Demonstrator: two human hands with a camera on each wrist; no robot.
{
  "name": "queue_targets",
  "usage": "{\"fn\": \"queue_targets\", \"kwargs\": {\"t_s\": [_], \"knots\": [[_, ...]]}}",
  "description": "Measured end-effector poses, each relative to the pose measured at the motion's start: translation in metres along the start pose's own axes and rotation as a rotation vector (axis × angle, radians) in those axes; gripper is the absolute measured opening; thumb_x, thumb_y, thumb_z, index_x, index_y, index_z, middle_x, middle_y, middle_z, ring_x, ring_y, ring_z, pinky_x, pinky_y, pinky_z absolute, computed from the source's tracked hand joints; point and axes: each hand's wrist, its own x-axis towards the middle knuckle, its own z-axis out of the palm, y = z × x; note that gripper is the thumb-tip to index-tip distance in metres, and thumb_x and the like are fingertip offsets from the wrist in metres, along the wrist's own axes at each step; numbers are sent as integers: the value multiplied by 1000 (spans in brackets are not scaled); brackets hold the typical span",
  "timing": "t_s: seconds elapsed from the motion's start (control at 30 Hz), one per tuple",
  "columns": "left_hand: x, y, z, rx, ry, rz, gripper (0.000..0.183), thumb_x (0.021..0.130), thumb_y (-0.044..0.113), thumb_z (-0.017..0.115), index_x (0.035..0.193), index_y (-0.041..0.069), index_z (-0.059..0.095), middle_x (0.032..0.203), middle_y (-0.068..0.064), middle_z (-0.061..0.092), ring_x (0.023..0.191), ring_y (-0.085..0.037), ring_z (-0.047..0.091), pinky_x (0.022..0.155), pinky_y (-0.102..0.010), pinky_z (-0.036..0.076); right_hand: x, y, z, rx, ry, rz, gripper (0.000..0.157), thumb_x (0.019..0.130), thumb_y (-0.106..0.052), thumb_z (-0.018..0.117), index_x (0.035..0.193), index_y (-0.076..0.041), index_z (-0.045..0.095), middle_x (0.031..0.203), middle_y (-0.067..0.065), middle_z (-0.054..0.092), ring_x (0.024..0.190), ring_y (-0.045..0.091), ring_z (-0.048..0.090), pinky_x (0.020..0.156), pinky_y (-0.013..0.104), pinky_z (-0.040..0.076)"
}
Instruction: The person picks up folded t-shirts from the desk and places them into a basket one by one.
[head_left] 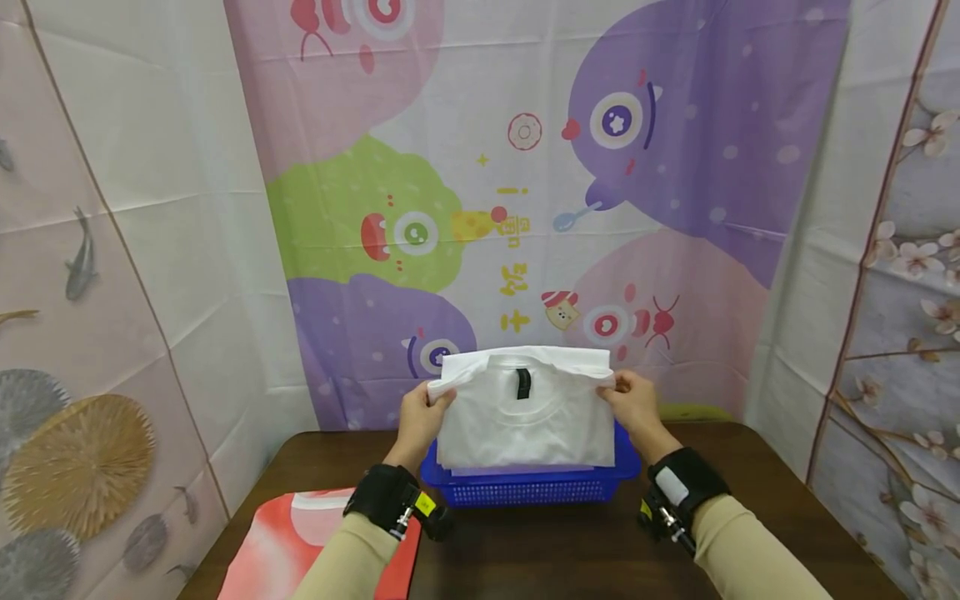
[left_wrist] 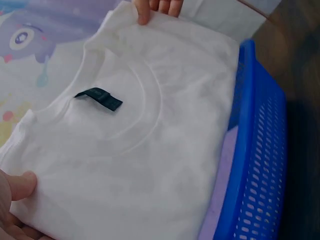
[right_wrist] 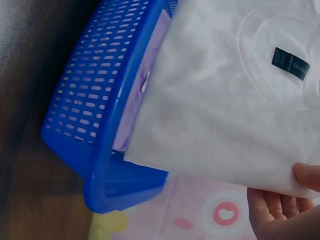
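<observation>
A folded white T-shirt [head_left: 525, 429] with a dark neck label [head_left: 523, 384] is held up by its two upper corners, its lower edge over a blue plastic basket [head_left: 525, 492]. My left hand [head_left: 422, 417] pinches the left corner, thumb on the front. At the right corner my right hand [head_left: 633, 404] grips the cloth between thumb and fingers, as the right wrist view also shows. Lilac cloth [right_wrist: 137, 100] lies inside the basket, mostly hidden behind the shirt.
A red and pink folded cloth [head_left: 277, 542] lies on the dark wooden table [head_left: 540, 554] at the left, partly under my left forearm. Behind the table hangs a printed cartoon curtain [head_left: 480, 100]. Patterned curtains stand on both sides.
</observation>
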Motion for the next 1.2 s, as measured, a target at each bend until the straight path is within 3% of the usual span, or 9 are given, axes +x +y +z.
{"fn": "queue_targets", "kwargs": {"t_s": [0.17,0.3,0.47,0.73,1.03,1.2], "knots": [[3,-11,2,29,7,40,24,89,6,64,108,-9,66,105,-25,70,87,-22,62,72,-24,47,2,9,8,-9,32,-22,25,88,-3,63,109,11,60,115,32,64,105,41,60,84,41,53],[1,-19,4,56,0,49,23,87,4,66,105,-10,66,100,-25,70,83,-21,60,69,-23,46,3,19,12,18,43,-30,23,87,0,63,105,13,60,109,32,65,99,37,61,71,26,47],[-2,-27,6,88,-16,63,21,85,4,67,101,-10,66,92,-22,69,75,-15,53,67,-23,44,4,32,15,15,52,-27,21,85,2,63,101,15,61,103,31,67,91,32,62,65,19,42],[-6,-38,9,143,-26,69,22,85,6,67,101,-10,67,87,-20,68,73,-16,52,64,-24,42,3,45,21,-33,61,-3,22,84,-1,64,101,14,62,107,31,67,94,35,62,64,17,41],[-16,-50,16,169,-31,22,22,85,7,68,101,-8,68,85,-17,66,73,-17,51,63,-25,40,-5,59,25,-72,31,90,28,88,-8,62,108,10,61,120,31,62,106,43,60,80,38,52],[-19,-55,20,172,-14,18,22,84,6,68,100,-9,68,89,-20,68,75,-19,54,65,-27,42,-8,67,26,-102,35,102,28,87,-11,64,106,10,62,115,29,66,100,41,62,69,27,48]]}}
